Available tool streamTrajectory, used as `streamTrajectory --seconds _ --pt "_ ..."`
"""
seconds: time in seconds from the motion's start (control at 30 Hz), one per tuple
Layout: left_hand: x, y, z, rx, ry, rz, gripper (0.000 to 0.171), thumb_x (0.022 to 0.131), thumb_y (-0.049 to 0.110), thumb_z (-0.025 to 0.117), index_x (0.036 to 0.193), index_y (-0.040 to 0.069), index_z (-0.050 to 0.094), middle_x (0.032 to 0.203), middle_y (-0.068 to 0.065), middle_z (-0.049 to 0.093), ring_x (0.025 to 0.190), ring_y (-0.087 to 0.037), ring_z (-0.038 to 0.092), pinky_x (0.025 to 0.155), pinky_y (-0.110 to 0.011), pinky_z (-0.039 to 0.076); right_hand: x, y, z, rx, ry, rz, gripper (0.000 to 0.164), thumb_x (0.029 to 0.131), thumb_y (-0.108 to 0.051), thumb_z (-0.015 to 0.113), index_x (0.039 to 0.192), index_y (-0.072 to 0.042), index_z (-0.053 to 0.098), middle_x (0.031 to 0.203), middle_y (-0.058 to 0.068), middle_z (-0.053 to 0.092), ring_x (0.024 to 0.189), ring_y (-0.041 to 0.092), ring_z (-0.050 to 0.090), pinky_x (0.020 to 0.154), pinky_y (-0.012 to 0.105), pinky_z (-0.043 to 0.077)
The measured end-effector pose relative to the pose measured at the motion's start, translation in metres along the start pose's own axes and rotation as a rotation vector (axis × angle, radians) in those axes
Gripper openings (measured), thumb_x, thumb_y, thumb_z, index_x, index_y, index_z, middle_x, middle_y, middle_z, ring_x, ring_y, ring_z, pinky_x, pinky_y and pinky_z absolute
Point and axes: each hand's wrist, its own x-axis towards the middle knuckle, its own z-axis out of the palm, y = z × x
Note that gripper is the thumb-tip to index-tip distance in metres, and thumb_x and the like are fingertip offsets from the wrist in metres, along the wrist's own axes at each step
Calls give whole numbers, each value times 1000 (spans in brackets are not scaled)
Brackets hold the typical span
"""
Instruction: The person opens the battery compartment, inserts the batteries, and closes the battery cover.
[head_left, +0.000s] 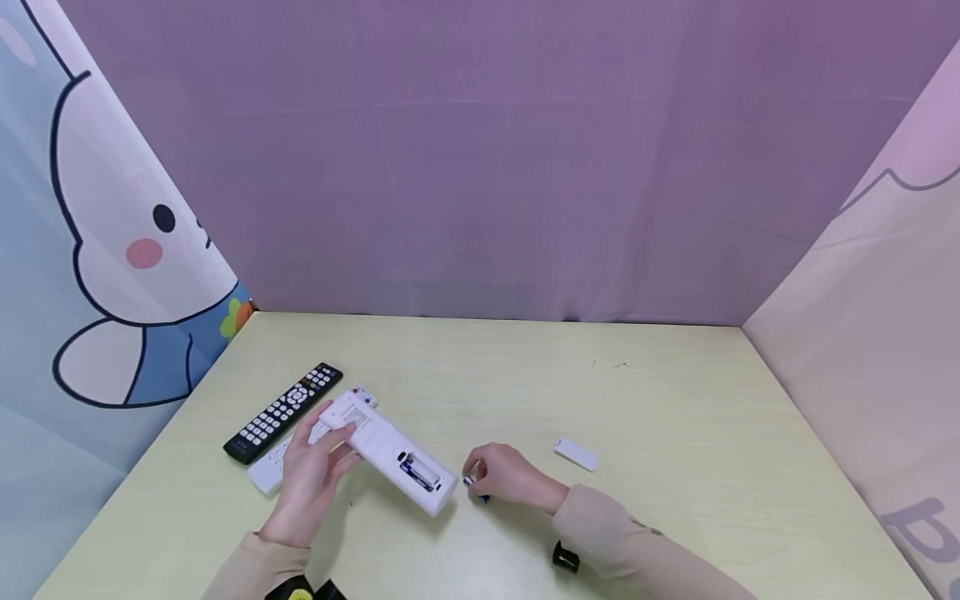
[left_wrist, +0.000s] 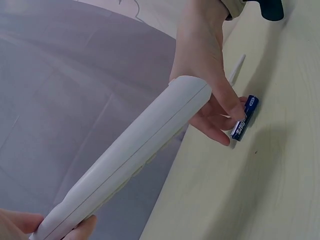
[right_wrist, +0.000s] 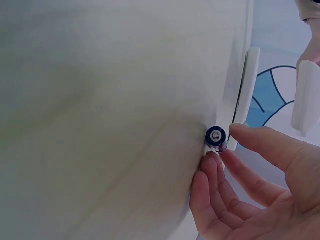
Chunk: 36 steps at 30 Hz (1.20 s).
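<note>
My left hand [head_left: 307, 475] grips a white remote control [head_left: 382, 440] by its far end, back side up, above the table. Its battery compartment [head_left: 420, 472] is uncovered; a dark blue battery seems to lie along one side, beside a pale slot. Just right of the remote's near end, my right hand [head_left: 513, 475] pinches a blue battery [left_wrist: 245, 118] between thumb and fingers, low over the tabletop. The battery's metal end faces the camera in the right wrist view. To the right of that hand lies a small white battery cover [head_left: 577, 454].
A black remote control [head_left: 283, 412] lies on the left of the table [head_left: 675, 392]. Beside it is another white remote [head_left: 268, 472], partly hidden behind my left hand. A small black object [head_left: 566, 557] shows by the right sleeve. Fabric walls stand behind and on both sides.
</note>
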Motion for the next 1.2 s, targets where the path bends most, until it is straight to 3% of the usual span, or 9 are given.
streamTrajectory --seconds 0.47,1.2 --pt "-1 1 1 -8 -2 -1 63 87 -2 44 140 17 17 108 2 48 82 -11 63 82 -26 51 1 -3 2 -43 -18 12 17 68 -1 66 85 -4 63 62 -5 51 53 5 44 50 16 41" --pt "0 0 9 -18 -11 -9 62 85 -2 47 138 15 21 102 3 53 81 -12 63 79 -26 52 -17 4 -16 227 58 -50 22 73 5 62 95 2 60 71 3 53 53 11 50 42 17 46"
